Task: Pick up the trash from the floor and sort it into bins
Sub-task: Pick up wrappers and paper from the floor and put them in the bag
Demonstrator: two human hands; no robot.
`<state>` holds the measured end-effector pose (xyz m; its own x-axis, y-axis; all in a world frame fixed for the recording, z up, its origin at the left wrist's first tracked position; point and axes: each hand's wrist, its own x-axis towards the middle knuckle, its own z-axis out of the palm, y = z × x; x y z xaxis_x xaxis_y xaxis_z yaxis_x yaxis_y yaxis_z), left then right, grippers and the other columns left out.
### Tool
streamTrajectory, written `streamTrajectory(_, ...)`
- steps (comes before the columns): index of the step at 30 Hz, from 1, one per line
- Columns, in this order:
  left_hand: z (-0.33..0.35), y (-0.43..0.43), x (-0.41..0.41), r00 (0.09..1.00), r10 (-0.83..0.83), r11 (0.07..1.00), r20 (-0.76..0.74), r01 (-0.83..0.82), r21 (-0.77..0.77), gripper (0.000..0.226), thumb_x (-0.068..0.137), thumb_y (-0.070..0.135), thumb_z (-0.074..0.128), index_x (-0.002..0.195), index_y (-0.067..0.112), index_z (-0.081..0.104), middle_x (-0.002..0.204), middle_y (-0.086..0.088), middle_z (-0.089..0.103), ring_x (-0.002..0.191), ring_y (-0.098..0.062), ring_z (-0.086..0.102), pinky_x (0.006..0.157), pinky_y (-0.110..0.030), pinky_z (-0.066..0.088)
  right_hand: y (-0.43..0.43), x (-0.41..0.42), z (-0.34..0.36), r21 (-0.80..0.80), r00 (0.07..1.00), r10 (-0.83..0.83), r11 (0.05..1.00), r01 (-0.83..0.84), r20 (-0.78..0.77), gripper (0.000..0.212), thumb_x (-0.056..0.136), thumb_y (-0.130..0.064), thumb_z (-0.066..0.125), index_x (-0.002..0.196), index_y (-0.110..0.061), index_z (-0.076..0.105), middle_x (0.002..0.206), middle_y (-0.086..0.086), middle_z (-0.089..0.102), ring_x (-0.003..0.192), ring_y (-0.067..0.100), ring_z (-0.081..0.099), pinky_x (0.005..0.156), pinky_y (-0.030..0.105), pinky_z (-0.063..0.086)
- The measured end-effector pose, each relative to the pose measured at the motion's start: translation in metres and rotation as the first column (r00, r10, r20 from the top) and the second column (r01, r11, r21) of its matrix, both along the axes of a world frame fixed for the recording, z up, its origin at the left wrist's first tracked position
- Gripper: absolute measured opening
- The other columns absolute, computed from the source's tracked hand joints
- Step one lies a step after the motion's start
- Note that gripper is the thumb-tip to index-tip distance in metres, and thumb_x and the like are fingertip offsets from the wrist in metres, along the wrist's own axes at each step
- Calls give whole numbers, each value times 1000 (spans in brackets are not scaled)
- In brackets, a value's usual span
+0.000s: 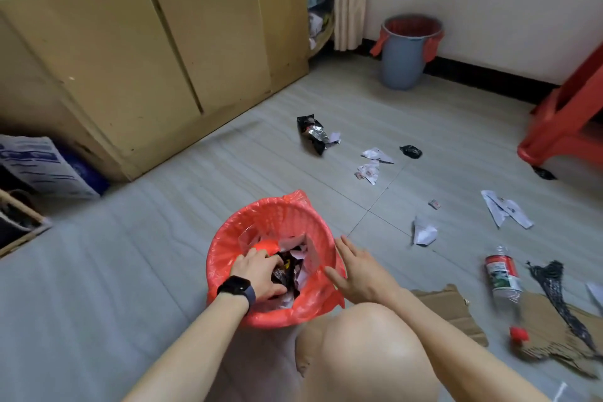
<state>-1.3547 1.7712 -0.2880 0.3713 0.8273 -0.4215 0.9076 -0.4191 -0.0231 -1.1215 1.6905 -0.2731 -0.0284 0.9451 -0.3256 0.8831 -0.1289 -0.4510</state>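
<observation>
Two hands at the red-lined bin [225, 238] — your left hand [257, 274] is inside, fingers grasping a dark wrapper [287, 271]. Your right hand [359, 274] hovers beside the rim, fingers released and spread.

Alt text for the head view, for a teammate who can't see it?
The left hand holds a dark wrapper inside a red-lined bin by the person's knee, the right hand open beside its rim. Paper scraps, a plastic bottle and cardboard litter the floor.
</observation>
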Motion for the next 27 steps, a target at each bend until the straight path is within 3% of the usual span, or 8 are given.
streamTrajectory(6, 65, 12, 35, 979, -45, 996, 199, 29, 84, 47, 79, 65, 57, 119, 41, 61, 117, 5, 62, 115, -22, 57, 95, -38, 47, -27, 59, 46, 70, 993, -114, 991, 111, 39, 68, 98, -52, 47, 155, -20, 28, 164, 5, 22, 148, 26, 25, 119, 40, 28)
streamTrajectory(10, 104, 12, 97, 928, -144, 986, 343, 104, 131, 35, 87, 43, 58, 122, 36, 61, 120, 4, 63, 119, -17, 57, 99, -34, 46, -61, 122, 77, 111, 972, -203, 976, 190, 120, 58, 97, -46, 50, 148, -20, 40, 154, 1, 39, 140, 26, 36, 111, 43, 38)
streamTrajectory(16, 132, -5, 213, 857, -319, 947, 406, 276, 161, 36, 91, 40, 56, 127, 37, 57, 128, 7, 57, 122, -15, 53, 99, -33, 45, -98, 221, 106, 44, 898, -348, 936, 350, 269, 56, 97, -39, 48, 149, -20, 40, 153, 1, 42, 139, 24, 38, 104, 39, 43)
streamTrajectory(21, 102, 0, 301, 826, -425, 904, 371, 407, 131, 35, 93, 38, 53, 128, 38, 55, 132, 9, 53, 121, -15, 52, 96, -33, 46, -99, 280, 85, 49, 855, -467, 882, 469, 227, 58, 94, -39, 47, 149, -22, 39, 153, 0, 42, 138, 24, 40, 105, 41, 43)
streamTrajectory(27, 4, 31, 361, 890, -339, 923, 306, 377, -73, 40, 89, 39, 52, 130, 37, 52, 134, 6, 50, 116, -21, 56, 93, -35, 49, -68, 321, -1, -27, 867, -473, 875, 483, 158, 57, 93, -36, 46, 149, -24, 39, 152, -1, 44, 138, 22, 40, 108, 38, 40)
